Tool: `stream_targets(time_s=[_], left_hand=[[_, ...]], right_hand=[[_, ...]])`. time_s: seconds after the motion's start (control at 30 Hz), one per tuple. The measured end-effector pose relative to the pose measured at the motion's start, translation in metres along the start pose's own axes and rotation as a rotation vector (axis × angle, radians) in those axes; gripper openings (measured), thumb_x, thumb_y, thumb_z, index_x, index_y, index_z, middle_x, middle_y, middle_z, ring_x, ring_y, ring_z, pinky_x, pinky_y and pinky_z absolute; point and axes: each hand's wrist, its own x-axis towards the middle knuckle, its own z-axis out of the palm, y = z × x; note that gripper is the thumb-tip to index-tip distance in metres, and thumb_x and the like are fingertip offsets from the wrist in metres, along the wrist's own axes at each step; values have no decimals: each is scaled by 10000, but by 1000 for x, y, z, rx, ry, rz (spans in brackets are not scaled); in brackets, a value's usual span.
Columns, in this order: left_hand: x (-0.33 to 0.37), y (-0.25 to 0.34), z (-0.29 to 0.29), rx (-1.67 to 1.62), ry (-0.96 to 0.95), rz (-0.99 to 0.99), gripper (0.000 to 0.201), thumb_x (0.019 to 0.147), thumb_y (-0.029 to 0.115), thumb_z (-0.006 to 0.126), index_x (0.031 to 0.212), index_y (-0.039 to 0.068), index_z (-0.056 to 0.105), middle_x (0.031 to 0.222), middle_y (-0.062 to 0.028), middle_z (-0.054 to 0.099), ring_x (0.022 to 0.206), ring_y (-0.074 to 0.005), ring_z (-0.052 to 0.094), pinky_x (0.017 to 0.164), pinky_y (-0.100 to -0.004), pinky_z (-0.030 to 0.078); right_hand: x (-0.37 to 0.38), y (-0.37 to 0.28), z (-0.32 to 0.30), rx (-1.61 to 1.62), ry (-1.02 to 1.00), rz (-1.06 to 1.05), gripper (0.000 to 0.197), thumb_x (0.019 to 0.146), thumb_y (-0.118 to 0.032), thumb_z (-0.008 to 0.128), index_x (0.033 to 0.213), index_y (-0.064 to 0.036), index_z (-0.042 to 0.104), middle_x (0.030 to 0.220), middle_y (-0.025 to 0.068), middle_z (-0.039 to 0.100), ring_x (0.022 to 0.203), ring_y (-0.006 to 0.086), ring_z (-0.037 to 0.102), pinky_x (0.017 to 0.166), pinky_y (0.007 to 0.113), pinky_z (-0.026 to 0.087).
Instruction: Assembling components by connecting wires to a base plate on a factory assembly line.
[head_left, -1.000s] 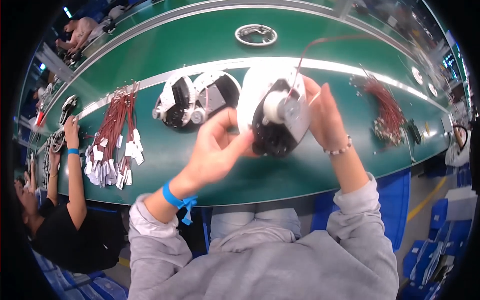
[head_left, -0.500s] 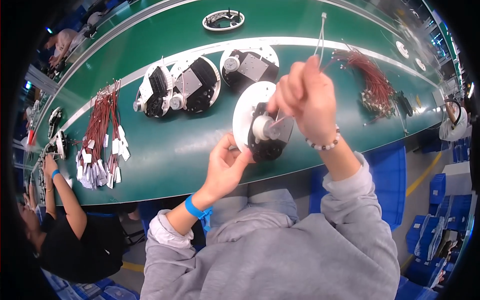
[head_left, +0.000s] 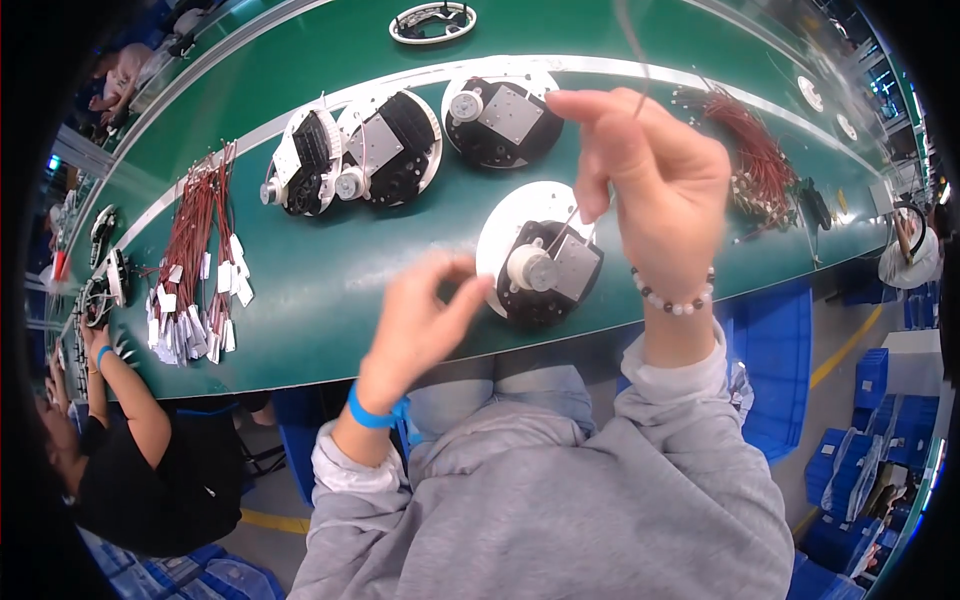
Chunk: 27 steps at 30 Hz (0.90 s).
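Item: your left hand [head_left: 415, 318], fingers open, thumb and forefinger parted at the near-left rim of the work; whether they touch it, you cannot tell from this view.

Item: your right hand [head_left: 665, 175], fingers closed on a thin pale wire [head_left: 566, 230], which runs down from them to the work and also rises above them.

Item: one white round plastic disc with black housing, grey metal plate and white cylindrical motor [head_left: 545, 275], lying on the green table [head_left: 340, 285], just right of your left fingers and below your right ones.

Item: three similar disc units, beyond your left fingers: left [head_left: 305, 160], middle [head_left: 390, 150], right [head_left: 505, 120]; the right one is nearest your right fingers.

Item: one white oval-looking ring with black fittings [head_left: 432, 36], far beyond both sets of fingers.

Item: one bundle of red-brown wires with white tags [head_left: 200, 260], well left of your left fingers.

Item: one untagged heap of red-brown wires [head_left: 760, 150], right of your right fingers.
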Motion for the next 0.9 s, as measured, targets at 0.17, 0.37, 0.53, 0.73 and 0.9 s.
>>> stream_targets(time_s=[0.17,0.37,0.53,0.73,0.9], left_hand=[[37,49,-31,-171,398,354,248,666,74,658,904,43,599,864,-60,583,662,-100,535,437,-175,372],[51,76,-24,-23,330,709,249,640,21,670,878,30,598,942,-57,531,658,-55,462,414,-137,308],[53,76,-21,-70,312,590,191,680,-9,620,867,3,581,932,-64,512,663,-45,451,410,-122,325],[55,70,-26,-370,246,451,87,686,11,612,773,18,603,868,-51,531,643,-72,498,460,-150,395],[57,73,-42,-426,255,619,84,733,-11,588,817,-11,593,912,-97,554,728,-78,510,574,-163,432]], right_hand=[[-4,11,-4,-292,-138,-99,342,883,-221,430,931,81,584,573,-10,439,481,29,369,425,170,278],[-9,6,6,144,-121,206,388,868,-141,343,1198,58,381,863,46,522,608,47,412,523,153,344],[-12,11,3,90,-253,216,467,834,-88,343,1282,11,253,894,59,512,585,43,401,490,167,333],[-13,11,10,235,-205,261,446,869,-79,371,1287,-18,227,744,34,493,511,30,378,455,173,325],[-15,20,4,80,-224,240,276,888,-157,398,1091,7,488,572,-8,450,472,38,377,440,185,319]])
